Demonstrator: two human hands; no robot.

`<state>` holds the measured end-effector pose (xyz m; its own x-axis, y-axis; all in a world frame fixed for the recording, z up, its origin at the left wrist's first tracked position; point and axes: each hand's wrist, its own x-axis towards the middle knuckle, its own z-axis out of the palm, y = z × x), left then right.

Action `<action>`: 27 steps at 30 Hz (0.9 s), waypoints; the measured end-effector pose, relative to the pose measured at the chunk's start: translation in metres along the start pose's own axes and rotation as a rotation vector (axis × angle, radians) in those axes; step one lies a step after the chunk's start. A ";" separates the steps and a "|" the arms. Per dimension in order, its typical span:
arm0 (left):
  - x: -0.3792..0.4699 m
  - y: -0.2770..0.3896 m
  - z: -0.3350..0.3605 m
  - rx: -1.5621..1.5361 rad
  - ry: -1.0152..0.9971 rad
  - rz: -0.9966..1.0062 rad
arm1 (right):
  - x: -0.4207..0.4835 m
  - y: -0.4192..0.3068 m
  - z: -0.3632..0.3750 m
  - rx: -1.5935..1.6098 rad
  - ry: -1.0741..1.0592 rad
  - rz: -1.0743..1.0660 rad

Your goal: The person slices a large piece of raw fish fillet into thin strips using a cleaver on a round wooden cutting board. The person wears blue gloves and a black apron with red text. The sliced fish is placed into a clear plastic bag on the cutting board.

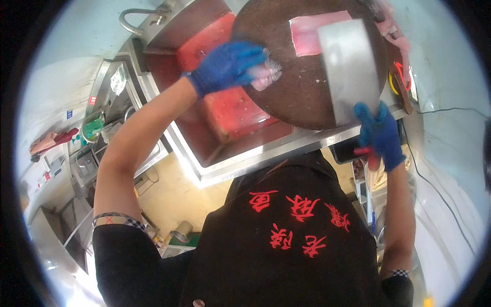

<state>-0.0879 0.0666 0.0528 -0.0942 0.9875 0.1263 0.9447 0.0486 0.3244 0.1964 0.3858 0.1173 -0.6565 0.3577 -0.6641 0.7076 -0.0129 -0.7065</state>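
My left hand (230, 63), in a blue glove, grips a pale pink, glistening piece (264, 76) over the left edge of the round dark chopping board (295, 92). Motion blurs that piece, and I cannot tell what it is. A broad-bladed cleaver (349, 65) is in my right hand (379, 134), gloved in blue as well. Its blade spans the right part of the board and covers one end of a pink cloth (305, 36). The glove hides part of the cleaver's handle. Small pale scraps dot the board.
Left of the board is a steel sink (182, 146) with a reddish interior and red contents (238, 115). A curved faucet (132, 23) stands beyond it. Scissors with red and yellow parts (399, 80) lie right of the board, near pink strips (401, 42). A cable (433, 182) hangs along the wall.
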 end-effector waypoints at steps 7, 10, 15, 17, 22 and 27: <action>0.065 0.009 -0.021 -0.026 -0.006 0.022 | 0.079 -0.006 -0.019 0.125 -0.019 -0.036; 0.109 -0.013 0.026 0.019 -0.071 0.049 | 0.081 -0.023 -0.001 0.052 0.025 -0.039; 0.099 -0.023 0.046 0.039 -0.014 0.101 | 0.122 -0.050 0.025 0.014 -0.095 -0.209; 0.100 -0.021 0.044 0.030 -0.054 0.123 | 0.146 -0.045 0.024 0.103 -0.062 -0.164; 0.095 -0.024 0.041 0.091 -0.086 0.123 | 0.119 0.004 0.024 -0.064 0.009 -0.168; 0.089 -0.017 0.036 0.032 -0.061 0.074 | 0.088 0.004 0.042 0.132 -0.049 -0.106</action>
<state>-0.1009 0.1586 0.0251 -0.0051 0.9959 0.0908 0.9581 -0.0211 0.2858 0.1303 0.3782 0.0460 -0.7396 0.3174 -0.5935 0.5958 -0.1013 -0.7967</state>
